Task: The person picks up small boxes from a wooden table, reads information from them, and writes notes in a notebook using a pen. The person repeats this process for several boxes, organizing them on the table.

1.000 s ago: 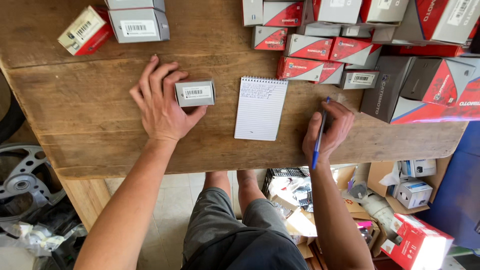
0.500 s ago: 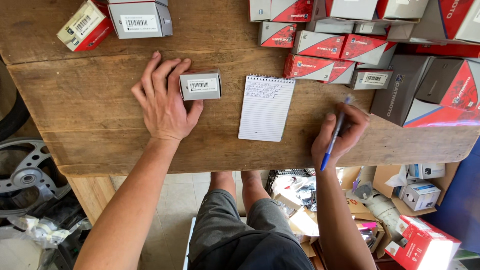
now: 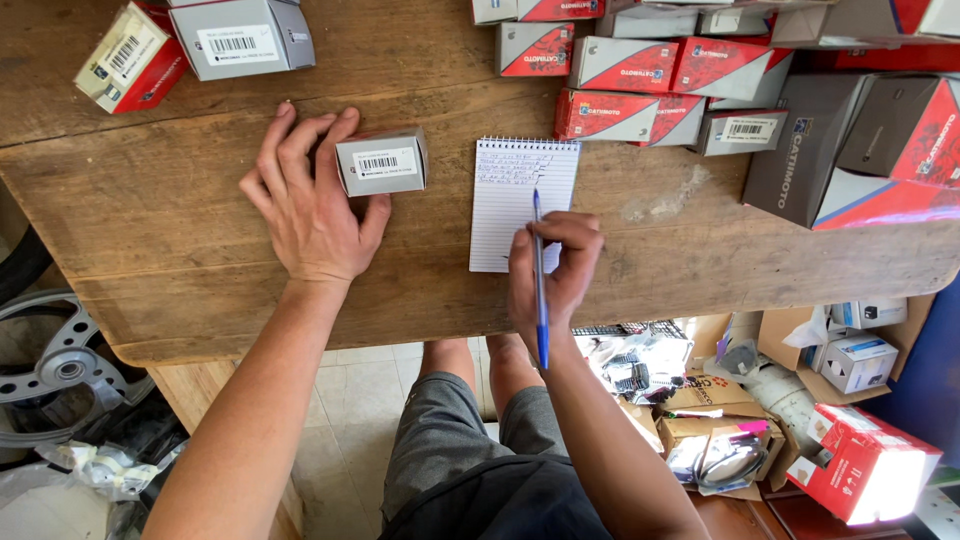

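A small grey box with a barcode label (image 3: 382, 162) lies on the wooden table (image 3: 180, 250). My left hand (image 3: 312, 205) rests flat beside it, fingers spread, thumb and fingertips touching the box. A white spiral notepad (image 3: 520, 210) lies to the right, with a few written lines at its top. My right hand (image 3: 552, 270) grips a blue pen (image 3: 539, 280), its tip on the notepad just under the written lines.
Red-and-grey boxes (image 3: 640, 80) are stacked along the table's far edge, larger dark ones (image 3: 860, 150) at the right. Two more boxes (image 3: 190, 45) sit at far left. Below the table stand open cartons (image 3: 850, 350), a red box (image 3: 865, 470) and a metal wheel (image 3: 60, 370).
My right hand has moved left from the table's front edge onto the notepad, bringing the pen tip to the paper. The left hand stays by the grey box.
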